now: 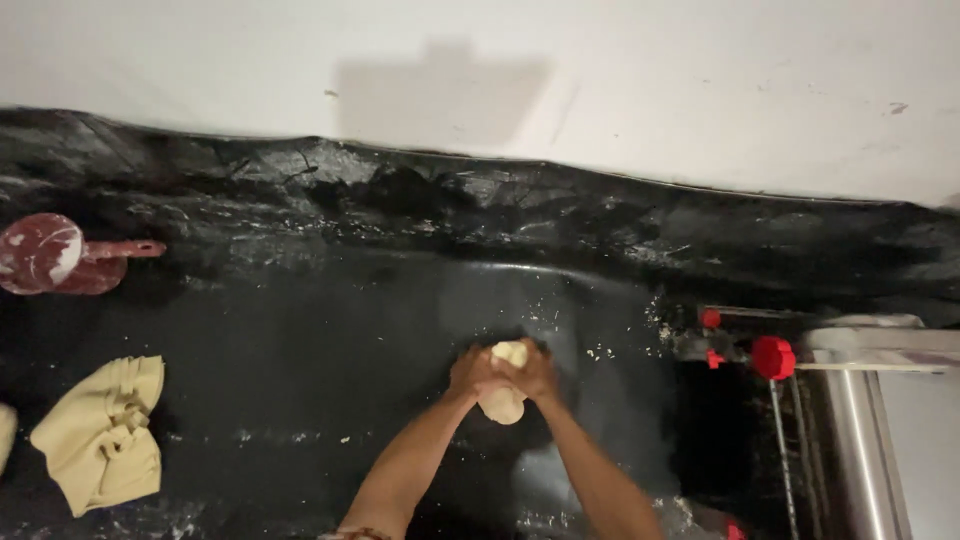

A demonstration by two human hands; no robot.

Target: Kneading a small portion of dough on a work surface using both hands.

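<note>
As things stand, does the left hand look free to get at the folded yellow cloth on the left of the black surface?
Probably not at once: the left hand and right hand are both clasped around a lump of dough. The path across the black surface to the yellow cloth looks unobstructed, though.

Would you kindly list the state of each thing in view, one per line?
Dough ball: clasped between both hands, just above the black sheet.
Left hand: closed on the dough.
Right hand: closed on the dough.
Yellow cloth: crumpled, lying untouched.
Red scoop: floury, lying flat.
Black sheet: spread out, wrinkled, flour-speckled.
Red knob: on the metal machine, untouched.
</note>
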